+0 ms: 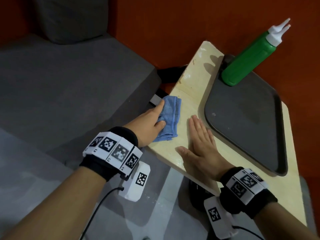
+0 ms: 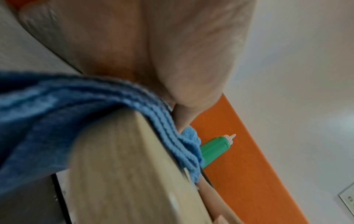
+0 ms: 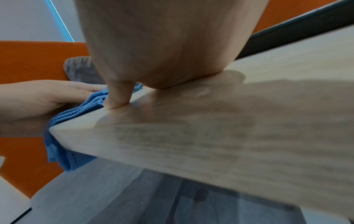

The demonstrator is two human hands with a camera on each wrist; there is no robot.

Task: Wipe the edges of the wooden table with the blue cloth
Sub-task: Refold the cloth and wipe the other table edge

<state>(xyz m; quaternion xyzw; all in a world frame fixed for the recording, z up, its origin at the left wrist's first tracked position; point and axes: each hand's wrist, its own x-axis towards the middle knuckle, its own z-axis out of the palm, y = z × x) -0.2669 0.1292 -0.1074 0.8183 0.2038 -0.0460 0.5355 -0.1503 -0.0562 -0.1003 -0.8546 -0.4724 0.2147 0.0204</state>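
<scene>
The blue cloth (image 1: 171, 116) is folded and draped over the left edge of the pale wooden table (image 1: 190, 94). My left hand (image 1: 158, 113) grips it there, thumb on top and fingers down the side of the edge. In the left wrist view the blue cloth (image 2: 47, 113) wraps the table's edge (image 2: 124, 174) under my palm (image 2: 153, 45). My right hand (image 1: 199, 135) lies flat on the tabletop just right of the cloth, fingers straight and holding nothing. The right wrist view shows that hand (image 3: 162, 53) pressing on the table (image 3: 210, 121), with the cloth (image 3: 57, 151) hanging at the corner.
A dark tray (image 1: 242, 118) covers the table's right side, with a green squeeze bottle (image 1: 247, 59) standing on its far end. A grey sofa (image 1: 69, 75) stands close to the table's left edge. An orange wall rises behind.
</scene>
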